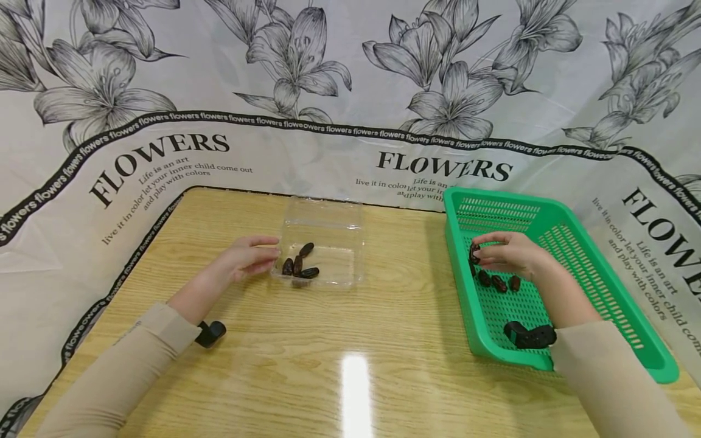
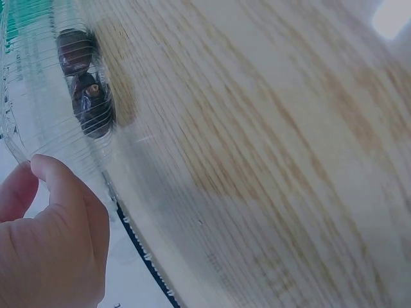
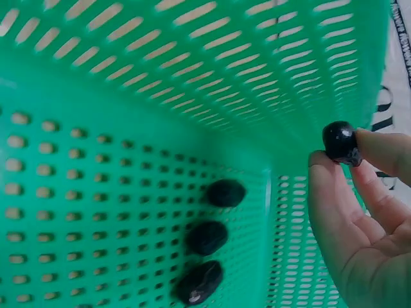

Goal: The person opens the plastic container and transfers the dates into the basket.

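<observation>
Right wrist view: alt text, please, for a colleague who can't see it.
The right hand pinches a dark date between thumb and fingers over a green basket. Three more dates lie in a rough row on its perforated floor.

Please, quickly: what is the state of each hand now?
Left hand: closed, pinching the clear box by its edge.
Right hand: closed, holding one dark date.

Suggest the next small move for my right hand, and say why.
Your right hand could probably lift the pinched date out of the green basket toward the clear box: the date seems off the basket's floor, your left hand holds the box's edge, and other dates lie inside it.
</observation>
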`<state>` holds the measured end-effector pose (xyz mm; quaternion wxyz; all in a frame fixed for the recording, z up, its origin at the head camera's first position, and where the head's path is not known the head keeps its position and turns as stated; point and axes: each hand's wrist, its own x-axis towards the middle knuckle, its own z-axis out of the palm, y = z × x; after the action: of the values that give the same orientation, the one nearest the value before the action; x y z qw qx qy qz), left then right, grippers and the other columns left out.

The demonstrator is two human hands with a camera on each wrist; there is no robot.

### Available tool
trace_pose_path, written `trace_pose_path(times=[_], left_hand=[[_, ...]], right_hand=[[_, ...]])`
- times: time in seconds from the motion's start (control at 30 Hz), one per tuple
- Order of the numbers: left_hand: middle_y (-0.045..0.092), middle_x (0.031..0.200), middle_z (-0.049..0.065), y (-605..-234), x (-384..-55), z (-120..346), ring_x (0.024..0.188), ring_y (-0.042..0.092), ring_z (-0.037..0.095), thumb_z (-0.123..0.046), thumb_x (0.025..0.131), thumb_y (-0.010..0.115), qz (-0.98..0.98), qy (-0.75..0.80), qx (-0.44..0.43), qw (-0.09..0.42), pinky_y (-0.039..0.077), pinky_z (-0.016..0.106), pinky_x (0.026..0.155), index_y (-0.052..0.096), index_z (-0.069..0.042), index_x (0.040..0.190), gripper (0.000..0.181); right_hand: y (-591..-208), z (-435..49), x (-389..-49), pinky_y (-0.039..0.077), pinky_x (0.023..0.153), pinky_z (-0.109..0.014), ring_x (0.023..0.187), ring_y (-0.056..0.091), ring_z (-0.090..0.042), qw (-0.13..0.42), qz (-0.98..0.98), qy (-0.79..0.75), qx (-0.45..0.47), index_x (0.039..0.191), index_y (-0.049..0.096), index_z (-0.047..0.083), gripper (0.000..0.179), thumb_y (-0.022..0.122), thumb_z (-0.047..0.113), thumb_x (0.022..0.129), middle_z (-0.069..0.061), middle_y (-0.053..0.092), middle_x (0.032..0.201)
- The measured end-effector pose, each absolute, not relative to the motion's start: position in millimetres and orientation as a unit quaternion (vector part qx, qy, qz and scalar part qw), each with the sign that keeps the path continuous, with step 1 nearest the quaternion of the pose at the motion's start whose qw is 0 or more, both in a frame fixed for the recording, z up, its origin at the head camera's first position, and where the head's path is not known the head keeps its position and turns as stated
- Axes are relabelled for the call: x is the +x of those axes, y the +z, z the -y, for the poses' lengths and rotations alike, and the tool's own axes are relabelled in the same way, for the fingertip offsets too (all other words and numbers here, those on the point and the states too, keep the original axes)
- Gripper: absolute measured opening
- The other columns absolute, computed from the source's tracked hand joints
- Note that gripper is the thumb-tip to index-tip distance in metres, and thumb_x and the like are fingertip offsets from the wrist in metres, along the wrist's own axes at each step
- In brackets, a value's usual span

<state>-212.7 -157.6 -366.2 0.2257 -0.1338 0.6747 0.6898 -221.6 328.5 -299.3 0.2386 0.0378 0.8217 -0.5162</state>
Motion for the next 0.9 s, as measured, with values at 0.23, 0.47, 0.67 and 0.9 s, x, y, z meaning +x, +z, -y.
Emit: trace_pose_path(times=[0.23,0.47,0.67,0.9], left_hand=[[0.061,0.094,0.003,-367,-213,156,0.074,0.061,0.007,-0.001,0.091,0.058,-0.669,0.695,-0.138,0.226,0.053,0.016,0.066,0.039,0.001,0.139,0.052],[0.062,0.091,0.002,-366,-212,157,0.072,0.061,0.006,-0.001,0.091,0.058,-0.665,0.699,-0.138,0.226,0.053,0.015,0.063,0.037,0.002,0.14,0.053],[0.062,0.091,0.002,-366,-212,158,0.072,0.061,0.006,-0.001,0.091,0.057,-0.666,0.698,-0.138,0.225,0.052,0.015,0.063,0.037,0.001,0.14,0.053],[0.062,0.092,0.003,-367,-212,157,0.073,0.061,0.007,-0.001,0.091,0.058,-0.664,0.7,-0.139,0.225,0.052,0.015,0.064,0.038,0.001,0.14,0.053]], right_hand=[[-313,-334,-220,0.055,0.079,-0.036,0.083,0.062,-0.015,0.287,-0.86,-0.422,0.021,0.129,0.041,-0.012,0.049,0.06,0.007,0.088,-0.009,0.06,0.1],[-326,-336,-220,0.056,0.064,-0.031,0.071,0.059,-0.015,0.309,-0.869,-0.385,0.029,0.117,0.052,-0.008,0.034,0.06,0.005,0.086,-0.009,0.061,0.089],[-330,-337,-219,0.055,0.063,-0.031,0.071,0.058,-0.016,0.316,-0.869,-0.379,0.031,0.118,0.051,-0.008,0.035,0.061,0.006,0.087,-0.01,0.059,0.086],[-331,-337,-217,0.055,0.064,-0.032,0.072,0.058,-0.018,0.321,-0.869,-0.377,0.028,0.117,0.051,-0.008,0.034,0.062,0.005,0.087,-0.011,0.059,0.087]])
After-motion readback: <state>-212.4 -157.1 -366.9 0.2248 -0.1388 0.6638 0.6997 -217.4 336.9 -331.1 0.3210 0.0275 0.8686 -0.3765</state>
